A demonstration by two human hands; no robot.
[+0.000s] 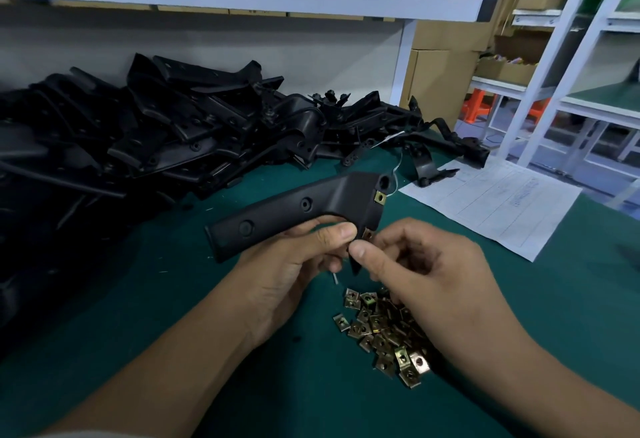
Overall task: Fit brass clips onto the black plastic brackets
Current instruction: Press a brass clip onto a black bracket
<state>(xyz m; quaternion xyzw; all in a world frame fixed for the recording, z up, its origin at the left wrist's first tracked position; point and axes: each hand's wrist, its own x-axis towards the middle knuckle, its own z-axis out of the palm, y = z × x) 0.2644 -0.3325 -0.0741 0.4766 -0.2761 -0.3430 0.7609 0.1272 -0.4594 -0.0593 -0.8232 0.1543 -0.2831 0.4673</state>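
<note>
My left hand (pixel 291 264) holds a long black plastic bracket (pixel 287 209) above the green mat, thumb pressed near its lower tab. One brass clip (pixel 380 197) sits fitted on the bracket's right end. My right hand (pixel 419 264) pinches a second brass clip (pixel 367 236) against the bracket's lower tab, right next to my left thumb. This clip is mostly hidden by my fingers. A heap of loose brass clips (pixel 381 330) lies on the mat under my right hand.
A large pile of black plastic brackets (pixel 166 133) fills the left and back of the green mat (pixel 173 299). A printed paper sheet (pixel 498 202) lies at the right. A white shelf runs overhead, with cardboard boxes and white racks behind right.
</note>
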